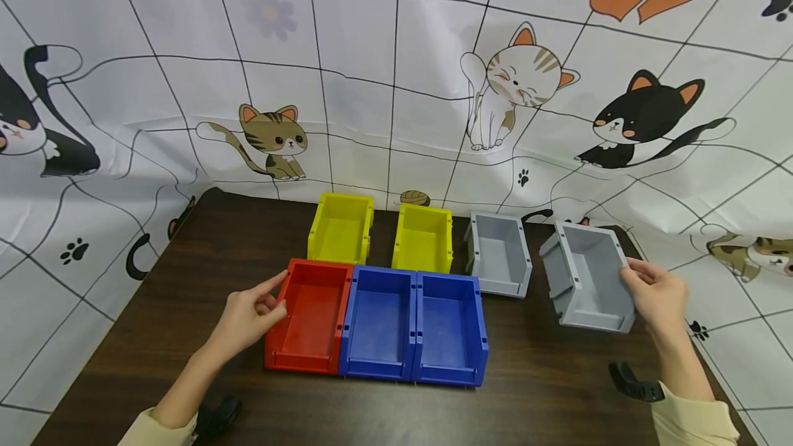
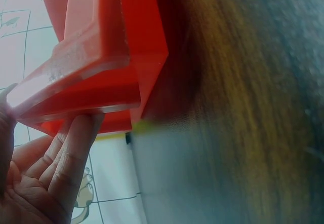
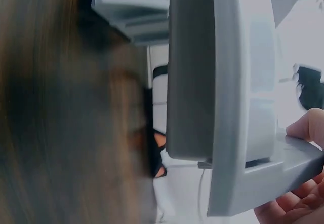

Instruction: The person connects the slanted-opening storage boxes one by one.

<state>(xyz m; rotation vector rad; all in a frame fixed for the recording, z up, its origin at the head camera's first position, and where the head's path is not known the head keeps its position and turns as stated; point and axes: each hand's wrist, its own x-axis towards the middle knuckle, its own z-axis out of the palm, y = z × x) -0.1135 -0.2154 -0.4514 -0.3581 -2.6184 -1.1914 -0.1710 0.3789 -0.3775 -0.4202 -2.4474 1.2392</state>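
Note:
My right hand grips the right side wall of a grey storage bin. In the right wrist view the thumb is on one side of the bin's rim and the fingers on the other; the bin appears raised off the table. My left hand is at the left wall of a red storage bin, its index finger near the back corner. From the left wrist, the thumb and fingers hold the red bin's overhanging rim. Two blue bins stand against the red one in a row.
Behind the row stand two yellow bins, apart from each other, and a second grey bin. All are on a dark wooden table. A white cloth with cat prints hangs at the back and sides.

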